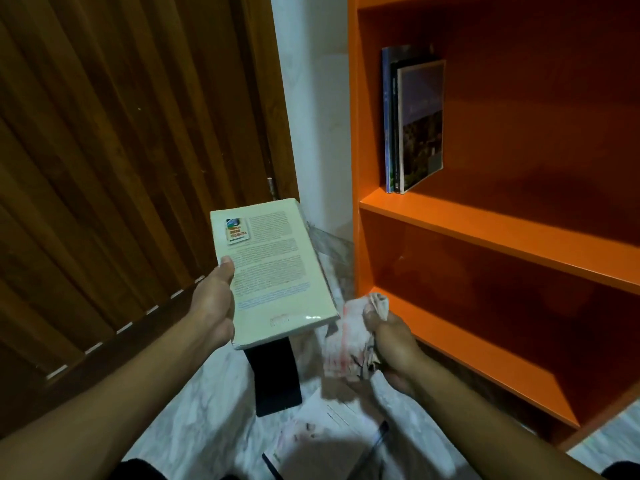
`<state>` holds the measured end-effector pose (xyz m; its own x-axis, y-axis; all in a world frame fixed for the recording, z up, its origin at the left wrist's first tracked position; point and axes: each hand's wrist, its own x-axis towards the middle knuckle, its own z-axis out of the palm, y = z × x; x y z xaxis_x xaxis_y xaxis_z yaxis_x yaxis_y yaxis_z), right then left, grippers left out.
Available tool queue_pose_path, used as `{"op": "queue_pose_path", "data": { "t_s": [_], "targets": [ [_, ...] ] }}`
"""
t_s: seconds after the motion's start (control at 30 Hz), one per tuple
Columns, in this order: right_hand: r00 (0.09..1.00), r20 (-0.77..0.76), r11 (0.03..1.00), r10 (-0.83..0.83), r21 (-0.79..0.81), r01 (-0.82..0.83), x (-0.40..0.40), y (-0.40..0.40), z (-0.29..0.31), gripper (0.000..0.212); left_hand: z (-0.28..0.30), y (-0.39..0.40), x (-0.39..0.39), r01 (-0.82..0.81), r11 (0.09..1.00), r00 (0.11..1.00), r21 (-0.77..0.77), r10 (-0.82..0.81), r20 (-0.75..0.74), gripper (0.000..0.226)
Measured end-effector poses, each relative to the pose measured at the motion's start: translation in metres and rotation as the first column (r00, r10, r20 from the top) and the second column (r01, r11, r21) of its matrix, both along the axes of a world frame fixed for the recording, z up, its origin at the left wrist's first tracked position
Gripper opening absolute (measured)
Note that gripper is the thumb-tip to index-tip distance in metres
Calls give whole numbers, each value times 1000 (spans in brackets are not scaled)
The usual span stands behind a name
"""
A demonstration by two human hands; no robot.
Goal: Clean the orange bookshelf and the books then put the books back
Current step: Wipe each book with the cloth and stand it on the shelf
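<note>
Both hands are busy: the left hand grips a pale book by its left edge, thumb on the back cover, holding it flat above the floor, while the right hand clutches a crumpled cloth just beside the book's lower corner. Wiping should probably run from spine to open edge, with the book well supported. Three books already lean on the orange bookshelf, and another dark book waits below.

left hand grips a pale book; right hand clutches what looks like a crumpled cloth beside the orange bookshelf.
</note>
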<state>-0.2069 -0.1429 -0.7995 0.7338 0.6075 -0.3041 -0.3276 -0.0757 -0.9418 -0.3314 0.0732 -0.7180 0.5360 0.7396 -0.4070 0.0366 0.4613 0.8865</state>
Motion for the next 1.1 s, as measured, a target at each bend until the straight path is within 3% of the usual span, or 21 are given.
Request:
{"op": "queue_pose_path", "data": {
  "t_s": [0.1, 0.17, 0.27, 0.4, 0.47, 0.53, 0.57, 0.63, 0.7, 0.77, 0.8, 0.87, 0.93, 1.03, 1.1],
  "targets": [
    [907, -420, 974, 36, 219, 63, -3, 8, 16, 37, -5, -14, 2, 96, 995, 995, 19, -95, -34, 31],
    [874, -469, 957, 124, 291, 20, -14, 6, 28, 37, -9, -28, 7, 161, 986, 985, 42, -158, -74, 32],
    [929, -329, 953, 167, 296, -66, -25, 3, 25, 28, -12, -41, 15, 220, 969, 966, 110, -201, -161, 31],
    [967, -242, 974, 84, 224, -29, -25, 1, 20, 31, -16, -41, 16, 363, 911, 902, 194, -291, -319, 31],
    [975, -207, 970, 78, 242, -26, -24, 1, 27, 28, -16, -43, 18, 437, 772, 868, 462, -227, -441, 40],
    [992, -102, 970, 70, 239, -44, -22, 2, 33, 28, -11, -50, 20, 416, 609, 902, 675, -180, -393, 41],
    [998, -14, 977, 60, 208, -55, -21, 4, 34, 29, -7, -55, 22, 401, 592, 915, 699, -231, -330, 40],
    [983, 180, 990, 45, 121, -67, -23, 6, 39, 30, -3, -64, 25, 424, 655, 902, 625, -366, -227, 44],
    [926, 375, 998, 34, 44, -55, -26, 10, 41, 34, 2, -71, 29, 473, 687, 878, 552, -422, -227, 67],
    [803, 594, 998, 58, -50, -35, -32, 11, 43, 38, 2, -76, 34, 404, 777, 913, 483, -376, -158, 88],
    [711, 699, 995, 80, -92, -22, -36, 10, 43, 43, 2, -77, 37, 322, 833, 945, 450, -311, -100, 88],
    [510, 851, 989, 122, -149, 11, -43, 8, 41, 54, -1, -74, 41, 150, 905, 988, 397, -150, -31, 70],
    [387, 910, 983, 148, -177, 40, -45, 8, 36, 61, -2, -70, 39, 35, 939, 999, 342, -36, -4, 48],
    [329, 927, 981, 180, -194, 8, -44, 9, 29, 66, -2, -63, 38, -44, 962, 996, 268, 20, 90, 32],
    [385, 914, 991, 130, -105, -86, -41, 9, 27, 66, 4, -58, 35, -50, 960, 993, 275, 17, 120, 27]
  ]
}}
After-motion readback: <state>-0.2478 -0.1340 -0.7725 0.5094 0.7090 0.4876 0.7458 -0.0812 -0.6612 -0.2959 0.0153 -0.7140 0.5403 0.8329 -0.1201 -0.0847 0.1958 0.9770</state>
